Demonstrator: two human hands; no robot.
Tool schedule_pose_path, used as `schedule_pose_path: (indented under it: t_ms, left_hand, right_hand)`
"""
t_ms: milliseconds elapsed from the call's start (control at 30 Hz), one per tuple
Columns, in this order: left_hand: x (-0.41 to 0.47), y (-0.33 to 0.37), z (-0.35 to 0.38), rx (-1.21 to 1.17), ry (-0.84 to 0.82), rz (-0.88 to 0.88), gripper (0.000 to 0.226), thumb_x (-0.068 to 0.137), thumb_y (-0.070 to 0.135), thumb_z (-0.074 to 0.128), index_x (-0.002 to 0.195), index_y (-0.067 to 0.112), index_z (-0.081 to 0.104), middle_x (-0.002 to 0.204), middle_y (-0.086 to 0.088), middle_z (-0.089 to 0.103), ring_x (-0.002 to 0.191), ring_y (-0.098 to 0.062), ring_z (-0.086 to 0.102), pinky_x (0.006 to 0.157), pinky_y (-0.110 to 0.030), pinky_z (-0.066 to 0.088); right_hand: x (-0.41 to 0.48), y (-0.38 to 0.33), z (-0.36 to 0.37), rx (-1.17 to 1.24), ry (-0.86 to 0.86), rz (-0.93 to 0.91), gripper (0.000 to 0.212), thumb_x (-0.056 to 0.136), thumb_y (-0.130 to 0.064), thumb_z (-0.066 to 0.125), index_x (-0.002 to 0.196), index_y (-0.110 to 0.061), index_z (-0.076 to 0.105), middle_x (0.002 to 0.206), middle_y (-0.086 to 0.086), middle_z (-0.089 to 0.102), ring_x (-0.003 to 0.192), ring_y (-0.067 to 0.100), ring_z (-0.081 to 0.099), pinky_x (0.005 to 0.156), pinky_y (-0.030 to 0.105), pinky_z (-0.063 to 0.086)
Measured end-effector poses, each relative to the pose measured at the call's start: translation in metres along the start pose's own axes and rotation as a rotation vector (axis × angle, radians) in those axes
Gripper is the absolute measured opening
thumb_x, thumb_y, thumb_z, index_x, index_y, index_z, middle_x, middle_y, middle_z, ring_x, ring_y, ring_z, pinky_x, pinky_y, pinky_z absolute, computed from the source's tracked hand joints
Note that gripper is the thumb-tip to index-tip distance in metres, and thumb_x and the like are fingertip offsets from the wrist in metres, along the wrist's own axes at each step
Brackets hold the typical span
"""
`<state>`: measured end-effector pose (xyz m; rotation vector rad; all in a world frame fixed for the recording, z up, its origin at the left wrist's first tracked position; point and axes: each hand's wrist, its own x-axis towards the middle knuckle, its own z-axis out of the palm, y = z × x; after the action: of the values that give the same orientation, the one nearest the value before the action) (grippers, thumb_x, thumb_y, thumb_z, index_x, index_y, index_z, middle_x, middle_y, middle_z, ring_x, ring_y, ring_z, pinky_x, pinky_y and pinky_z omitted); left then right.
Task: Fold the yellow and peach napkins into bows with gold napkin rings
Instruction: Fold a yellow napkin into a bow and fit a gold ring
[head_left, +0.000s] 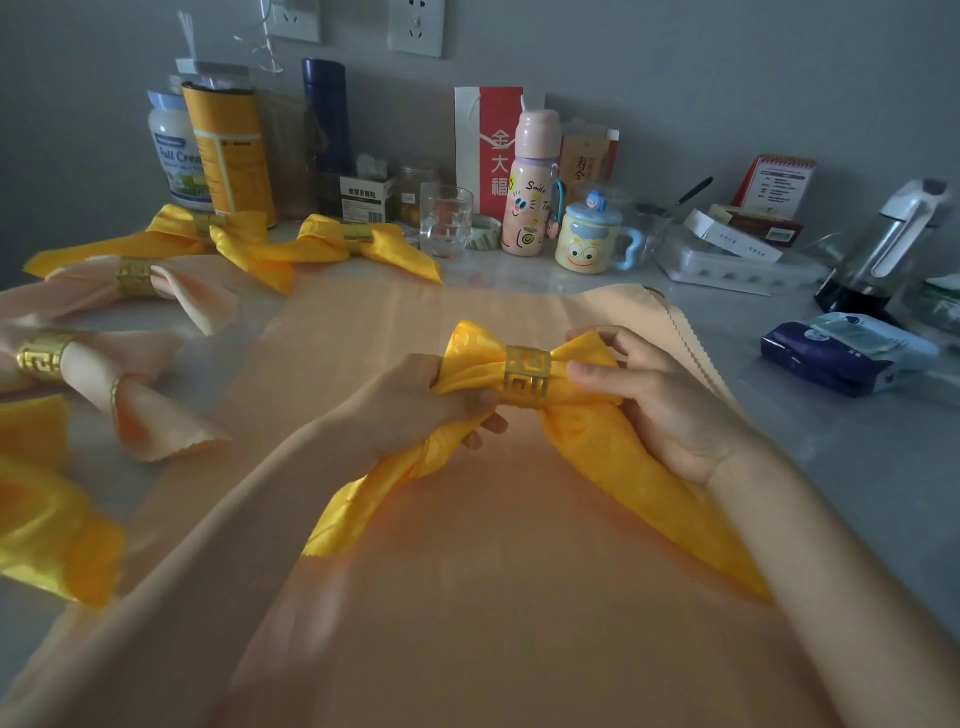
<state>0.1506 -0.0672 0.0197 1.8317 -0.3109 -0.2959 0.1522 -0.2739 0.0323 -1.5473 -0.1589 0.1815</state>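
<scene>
Both bare forearms reach in from below and converge. The left hand, knuckles up, curls its fingers around the yellow napkin. The right hand pinches it between thumb and fingers.

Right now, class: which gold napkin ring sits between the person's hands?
The ring on the centre yellow napkin, gripped by left hand and right hand; the other rings lie untouched at left.

Left forearm, right forearm, bare
</scene>
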Motion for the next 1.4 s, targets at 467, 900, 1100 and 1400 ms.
schedule_pose_path:
  t_ms: [467,900,1100,1400]
  left_hand:
    - [0.001,-0.009,-0.014,-0.400,-0.214,-0.142,0.021,0.088,0.014,0.049,0.103,0.007,0.061,0.092,-0.007,0.073,0.058,-0.010,0.062,0.055,-0.021,0.052]
    - [0.004,-0.007,-0.009,-0.270,-0.133,-0.039,0.019,0.093,0.004,0.045,0.100,0.010,0.062,0.088,-0.003,0.073,0.038,-0.004,0.034,0.037,-0.013,0.029]
    - [0.001,-0.003,-0.005,-0.146,-0.200,-0.023,0.018,0.095,0.002,0.043,0.094,0.007,0.061,0.070,0.006,0.070,0.035,-0.003,0.037,0.038,-0.014,0.030]
    - [0.004,-0.009,-0.015,-0.124,-0.291,-0.069,0.015,0.088,0.014,0.054,0.078,0.004,0.060,0.058,-0.009,0.045,0.034,-0.005,0.038,0.036,-0.015,0.032]
  right_hand:
    - [-0.004,-0.003,-0.011,-0.143,-0.185,0.151,0.053,0.071,-0.030,0.064,0.123,-0.021,0.054,0.109,0.002,0.069,0.097,0.016,0.067,0.073,0.026,0.054]
    - [-0.014,-0.013,0.012,-0.794,0.137,-0.614,0.059,0.067,-0.016,0.058,0.125,-0.023,0.051,0.119,-0.017,0.052,0.115,-0.002,0.044,0.099,0.010,0.028]
    - [0.001,0.019,0.030,-1.464,0.078,-0.623,0.077,0.068,-0.058,0.065,0.125,-0.008,0.051,0.114,0.007,0.062,0.103,0.029,0.058,0.090,0.040,0.037]
    - [0.002,0.014,0.026,-1.172,0.029,-0.508,0.061,0.074,-0.035,0.077,0.127,-0.020,0.052,0.117,-0.004,0.062,0.107,0.019,0.057,0.097,0.039,0.039]
